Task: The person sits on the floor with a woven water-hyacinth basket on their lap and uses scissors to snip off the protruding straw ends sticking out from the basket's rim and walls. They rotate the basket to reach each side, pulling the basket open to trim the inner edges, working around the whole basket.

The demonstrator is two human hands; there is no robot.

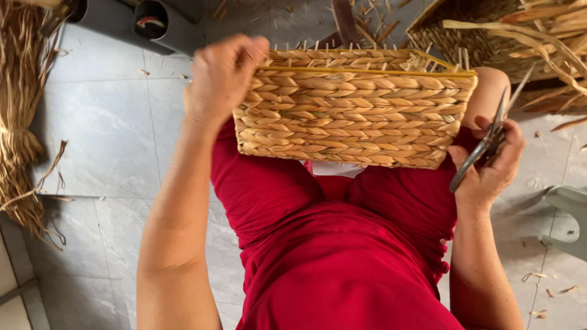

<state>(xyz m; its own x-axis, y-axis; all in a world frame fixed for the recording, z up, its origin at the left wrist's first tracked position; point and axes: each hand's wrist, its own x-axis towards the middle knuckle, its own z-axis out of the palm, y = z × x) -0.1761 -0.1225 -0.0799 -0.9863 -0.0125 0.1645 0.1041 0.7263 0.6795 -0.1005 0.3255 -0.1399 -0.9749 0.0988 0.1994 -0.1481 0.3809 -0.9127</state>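
A rectangular woven straw basket (351, 110) rests on my lap, over red trousers (342, 256), its braided side facing me and thin upright stakes sticking out along its top rim. My left hand (221, 76) grips the basket's upper left corner. My right hand (489, 165) sits at the basket's lower right corner and holds grey metal scissors (486, 143), blades pointing up and away.
A bundle of dried straw (18, 116) lies on the grey tiled floor (104, 134) at the left. Another woven basket (483, 36) with loose straw strips stands at the top right. A dark plastic object (147, 24) is at the top left; a pale stool edge (568, 214) at the right.
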